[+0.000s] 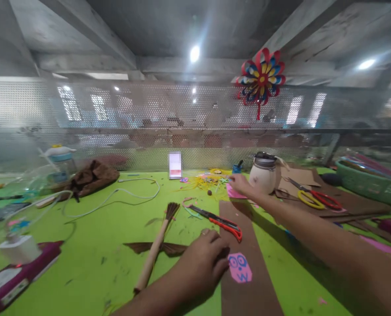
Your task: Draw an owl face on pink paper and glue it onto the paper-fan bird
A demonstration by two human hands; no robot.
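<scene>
My left hand [208,259] is curled closed at the left edge of a pink paper cutout [240,268] with a blue drawn face, which lies over a brown strip [238,219]. Farther forward, my right hand [240,184] reaches in with its fingers drawn together. Whatever is at its fingertips is too small to make out. Beneath that hand lies a plain pink piece of paper [234,192]. Between the hands rests a red and black box cutter [226,226]. Left of my left hand is a small broom-like stick [154,254] with brown bristles, crossed by pleated brown paper.
A white jar [263,175] stands right of my right hand. Yellow and red scissors [314,197] lie on brown sheets beside a green basket [373,180]. Yellow shreds [202,181], a phone [175,165], white cable [110,197] and power strip [20,276] are also on the table.
</scene>
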